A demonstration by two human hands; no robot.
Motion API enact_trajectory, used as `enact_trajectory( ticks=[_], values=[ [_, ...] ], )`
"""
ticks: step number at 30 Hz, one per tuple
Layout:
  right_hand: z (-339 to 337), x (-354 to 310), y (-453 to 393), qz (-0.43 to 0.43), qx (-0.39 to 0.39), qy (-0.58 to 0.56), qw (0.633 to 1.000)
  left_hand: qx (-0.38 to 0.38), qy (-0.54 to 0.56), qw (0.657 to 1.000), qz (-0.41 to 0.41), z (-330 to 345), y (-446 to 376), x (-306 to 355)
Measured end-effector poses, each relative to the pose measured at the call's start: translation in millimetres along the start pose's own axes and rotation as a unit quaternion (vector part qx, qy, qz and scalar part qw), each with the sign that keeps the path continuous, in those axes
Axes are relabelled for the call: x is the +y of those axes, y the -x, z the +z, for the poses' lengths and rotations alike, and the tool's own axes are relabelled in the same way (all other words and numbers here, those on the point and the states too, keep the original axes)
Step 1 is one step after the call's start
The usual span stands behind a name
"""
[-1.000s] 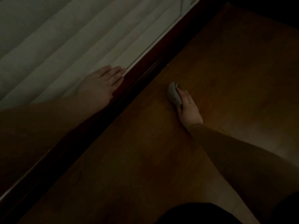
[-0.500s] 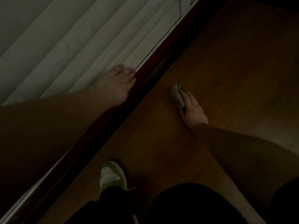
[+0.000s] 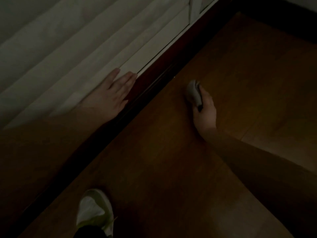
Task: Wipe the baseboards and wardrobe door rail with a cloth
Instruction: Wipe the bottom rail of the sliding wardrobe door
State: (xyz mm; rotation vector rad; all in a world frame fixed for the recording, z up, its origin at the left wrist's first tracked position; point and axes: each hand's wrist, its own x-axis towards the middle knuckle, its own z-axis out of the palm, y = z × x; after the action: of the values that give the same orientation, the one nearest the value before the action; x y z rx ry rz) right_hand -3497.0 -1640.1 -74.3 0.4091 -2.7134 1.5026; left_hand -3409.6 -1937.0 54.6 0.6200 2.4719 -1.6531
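The scene is dim. A dark wooden rail point(image 3: 154, 79) runs diagonally from lower left to upper right at the foot of a pale panelled wardrobe door point(image 3: 72, 48). My left hand point(image 3: 111, 93) lies flat on the door, fingers straight, fingertips at the rail's edge. My right hand point(image 3: 204, 110) grips a small bunched grey cloth point(image 3: 193, 91) over the wooden floor point(image 3: 171, 160), a short way right of the rail and not touching it.
My foot in a light shoe point(image 3: 94, 210) stands on the floor at the bottom, near the rail. A dark baseboard or edge point(image 3: 283, 19) crosses the upper right corner. Open floor lies to the right.
The view has shifted back, bringing my shoe into sight. My left hand slid along the door toward the upper right. My right hand kept the cloth and stayed near the same floor spot.
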Motion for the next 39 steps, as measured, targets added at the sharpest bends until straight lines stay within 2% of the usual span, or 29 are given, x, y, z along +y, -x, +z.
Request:
enact_trajectory(
  ticks=[5,13,15,21,25,31,37,39],
  values=[
    [-3.8,-12.8,-86.0,0.017,0.020,0.036,0.999,0.004,-0.002,0.999,-0.032,7.9,-4.1,6.1],
    [13.1,-28.6,-161.4,0.161,0.037,0.022,0.986,0.015,0.022,0.999,-0.045,10.9,-4.0,7.8],
    [28.1,-36.3,-150.5,0.161,-0.010,-0.015,0.987,0.013,0.031,0.998,-0.049,9.0,-5.0,6.7],
    [48.9,-38.0,-110.6,0.195,-0.023,-0.076,0.978,0.002,0.030,0.999,-0.041,6.6,-3.8,6.4],
    [63.3,-54.5,-61.9,0.148,-0.054,-0.068,0.985,-0.002,0.053,0.998,-0.034,5.8,-4.5,5.9],
    [97.4,-85.5,4.7,0.145,-0.065,-0.094,0.983,-0.017,0.068,0.997,-0.032,-2.6,-3.4,2.4],
    [107.6,-101.5,55.4,0.090,-0.148,-0.062,0.983,-0.008,0.097,0.995,-0.035,-6.5,-0.4,1.4],
    [104.3,-101.7,67.1,0.071,-0.180,-0.085,0.977,-0.003,0.088,0.996,-0.033,-6.4,0.6,1.3]
  ],
)
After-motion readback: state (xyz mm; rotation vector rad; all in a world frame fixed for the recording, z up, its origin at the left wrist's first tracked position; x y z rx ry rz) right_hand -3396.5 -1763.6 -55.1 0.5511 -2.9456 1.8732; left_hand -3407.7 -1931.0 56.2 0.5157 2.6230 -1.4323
